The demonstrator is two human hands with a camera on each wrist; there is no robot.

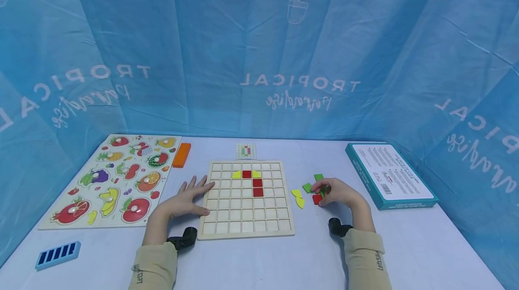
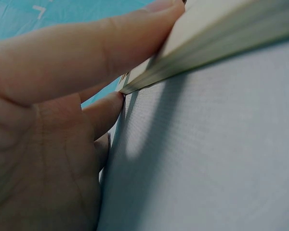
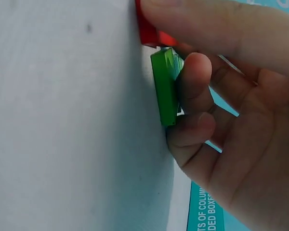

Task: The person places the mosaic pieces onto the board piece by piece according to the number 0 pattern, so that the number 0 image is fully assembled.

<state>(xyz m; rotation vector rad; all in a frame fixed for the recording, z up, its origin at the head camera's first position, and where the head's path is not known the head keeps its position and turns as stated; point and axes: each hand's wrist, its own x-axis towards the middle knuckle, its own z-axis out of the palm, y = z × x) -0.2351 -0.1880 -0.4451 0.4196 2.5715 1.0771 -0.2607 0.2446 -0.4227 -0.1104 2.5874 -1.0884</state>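
Observation:
My left hand (image 1: 185,201) is spread at the left edge of the wooden grid board (image 1: 247,235), fingertips and thumb resting on its rim. In the left wrist view the thumb (image 2: 96,50) lies along the board's edge (image 2: 207,53). On the grid sit several red square tiles (image 1: 257,187) and two yellow curved tiles (image 1: 237,174). Right of the board, my right hand (image 1: 339,192) curls over loose tiles. Its bent fingers hold a green tile (image 3: 164,89), and the thumb touches a red tile (image 3: 148,31). Beside it lie green tiles (image 1: 307,188) and yellow tiles (image 1: 299,202).
A small pattern card (image 1: 246,151) lies behind the board. At left are a fruit puzzle board (image 1: 91,177), an orange block (image 1: 181,155) and a blue slotted piece (image 1: 58,255). A teal box (image 1: 395,175) stands at right. Blue curtain (image 1: 219,47) hangs behind the table.

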